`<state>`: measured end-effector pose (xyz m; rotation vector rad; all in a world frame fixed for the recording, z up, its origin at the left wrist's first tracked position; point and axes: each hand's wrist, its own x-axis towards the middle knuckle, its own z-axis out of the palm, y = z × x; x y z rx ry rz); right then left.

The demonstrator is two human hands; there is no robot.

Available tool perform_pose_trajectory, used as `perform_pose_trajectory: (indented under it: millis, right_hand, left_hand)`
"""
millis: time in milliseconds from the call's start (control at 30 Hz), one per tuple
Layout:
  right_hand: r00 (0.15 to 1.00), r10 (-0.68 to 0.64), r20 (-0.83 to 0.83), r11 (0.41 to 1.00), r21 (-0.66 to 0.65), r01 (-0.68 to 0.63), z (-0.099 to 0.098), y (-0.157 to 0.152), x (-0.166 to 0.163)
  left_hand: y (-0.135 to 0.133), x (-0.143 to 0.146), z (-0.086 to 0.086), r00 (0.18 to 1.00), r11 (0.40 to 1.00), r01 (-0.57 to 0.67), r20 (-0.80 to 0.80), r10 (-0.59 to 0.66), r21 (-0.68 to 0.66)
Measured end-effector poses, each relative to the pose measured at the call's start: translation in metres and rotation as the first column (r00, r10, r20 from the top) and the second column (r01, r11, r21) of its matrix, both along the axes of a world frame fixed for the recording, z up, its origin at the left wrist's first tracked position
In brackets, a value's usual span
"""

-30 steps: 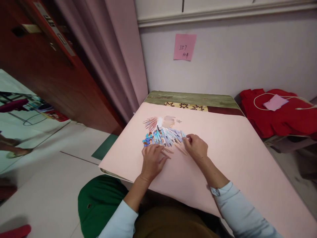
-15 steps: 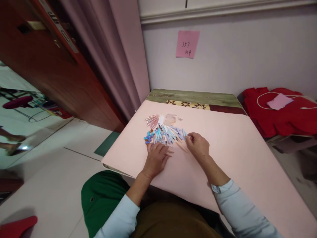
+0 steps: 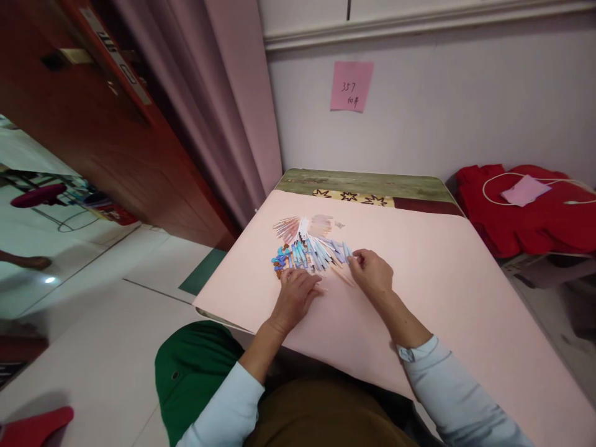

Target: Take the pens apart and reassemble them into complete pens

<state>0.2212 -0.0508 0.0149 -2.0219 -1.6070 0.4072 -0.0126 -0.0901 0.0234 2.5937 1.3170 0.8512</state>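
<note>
Slender pen-like sticks [image 3: 313,249] on the counter [image 3: 367,180], handled by two bare hands. The sticks lie in a many-coloured array on a pale pink sheet [image 3: 447,298], well toward its left side: a reddish fan [image 3: 286,228] and a beige group [image 3: 321,223] flank a white bundle [image 3: 303,227] at the far end, with blue pieces nearer the person. The left hand [image 3: 297,293] rests palm down at the near edge of the array, its fingers loosely bent; whether it grips anything cannot be told. The right hand [image 3: 371,270] is half curled, thumb and forefinger close together at the near end of a pale blue stick [image 3: 346,249]; the contact is too small to show a firm hold. Two peach sticks [image 3: 343,275] lie between the hands.
</note>
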Motion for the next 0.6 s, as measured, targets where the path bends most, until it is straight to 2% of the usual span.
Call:
perform_pose_trajectory:
  millis: [300, 467, 600]
  right_hand:
    - [1.000, 0.016, 0.011, 1.000, -0.003, -0.016, 0.001, 0.000, 0.001]
    - [1.000, 0.013, 0.016, 1.000, 0.002, -0.013, -0.001, 0.000, 0.001]
    - [1.000, 0.011, 0.017, 1.000, -0.005, -0.011, -0.003, 0.000, 0.002]
  left_hand:
    - [0.007, -0.010, 0.001, 0.987, 0.999, -0.043, 0.152, 0.046, -0.022]
    - [0.001, -0.013, -0.002, 0.999, 0.999, 0.001, 0.049, -0.002, 0.035]
    - [0.003, -0.006, -0.002, 0.997, 0.989, 0.051, -0.060, -0.043, 0.140]
